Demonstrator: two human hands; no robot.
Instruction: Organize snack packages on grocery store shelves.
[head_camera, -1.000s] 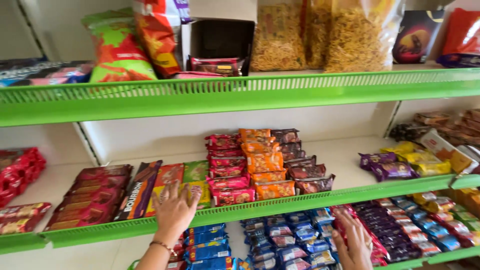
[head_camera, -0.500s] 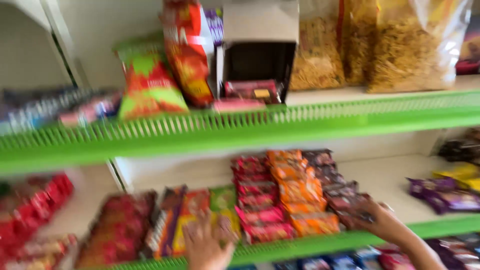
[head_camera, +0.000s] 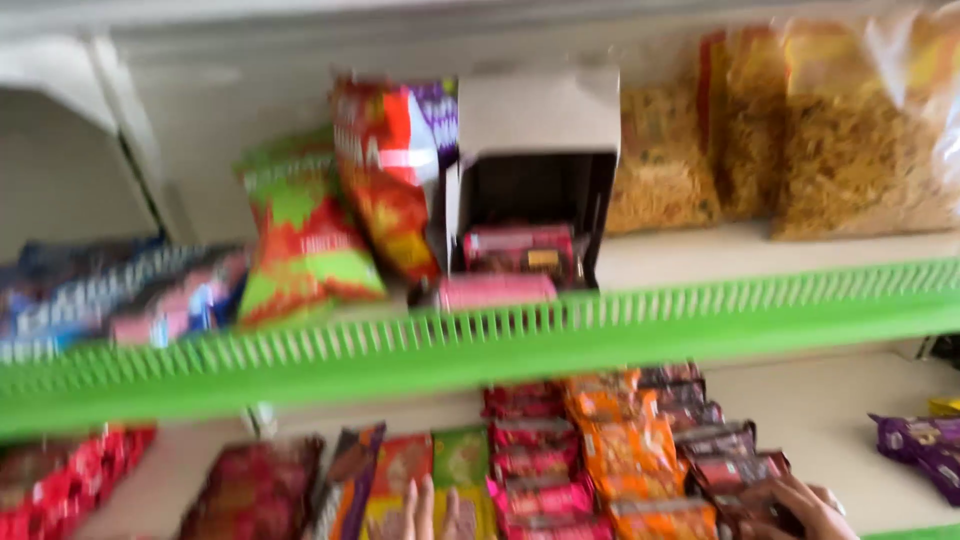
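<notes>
1. Two hands showed only at the bottom edge of the blurred head view. The left hand (head_camera: 428, 512) appeared as fingertips pointing toward twelve o'clock, loosely spread and holding nothing that could be seen.
2. The right hand (head_camera: 800, 508) entered from five o'clock. Its fingers reached toward ten o'clock, and the tips lay on the dark brown snack packs (head_camera: 735, 470). Whether they had closed around a pack could not be told, as the palm was cut off by the frame.
3. The green and yellow packets (head_camera: 460, 460) lay just at twelve o'clock of the left fingertips, touching or nearly so, with their long axes running from six to twelve o'clock.
4. The brown packs were stacked in a column running from the shelf's front to its back, each pack lying with its long axis from nine to three o'clock. The right hand was plainly the nearer one to them. The left was well apart from them, beyond the pink packs (head_camera: 535, 490) and the orange packs (head_camera: 630, 450).
5. A green shelf rail (head_camera: 500, 350) crossed the view above this shelf. Behind it on the upper shelf stood an open grey carton (head_camera: 535, 150) and chip bags (head_camera: 305, 235), well out toward twelve o'clock of both hands.
</notes>
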